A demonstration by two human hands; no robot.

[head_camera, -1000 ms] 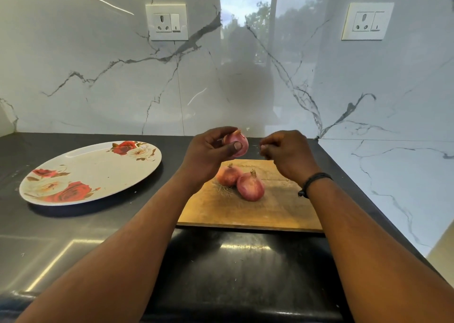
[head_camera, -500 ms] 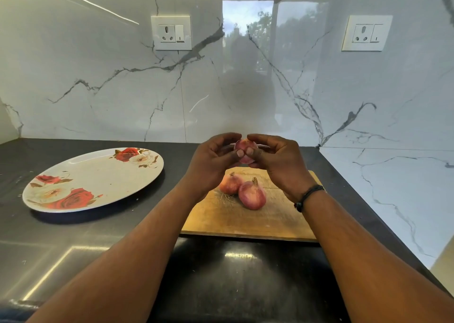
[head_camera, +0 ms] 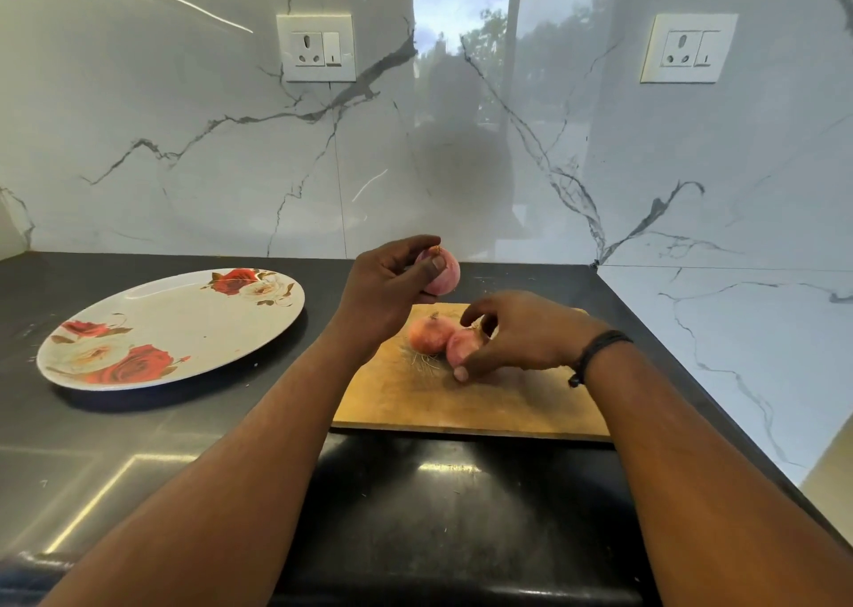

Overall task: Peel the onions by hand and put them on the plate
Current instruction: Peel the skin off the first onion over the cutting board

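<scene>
The dark tabletop (head_camera: 138, 445) carries everything here: a flowered plate (head_camera: 152, 325) on the left, bare of onions, and a wooden cutting board (head_camera: 461, 403) in the middle, near the marble wall. Two unpeeled onions lie touching each other at the far end of the board – the left onion (head_camera: 429, 335) and the right onion (head_camera: 461, 348), its dry tip pointing up and away from the person. A third onion (head_camera: 443, 274) is held up above the board's far edge in the left hand (head_camera: 383, 297), whose fingers and thumb curl round it in a firm grasp; its tip points upward, and it looks smoother and paler than the others, though how much skin is left cannot be told. The plate lies to the left of this hand, so the left arm is the nearer one for setting it down. The right hand (head_camera: 517, 338) hangs low over the board – fingers loosely curled round the right onion, thumb at the board beside it; whether it grips the onion or holds a scrap of skin cannot be told.
</scene>
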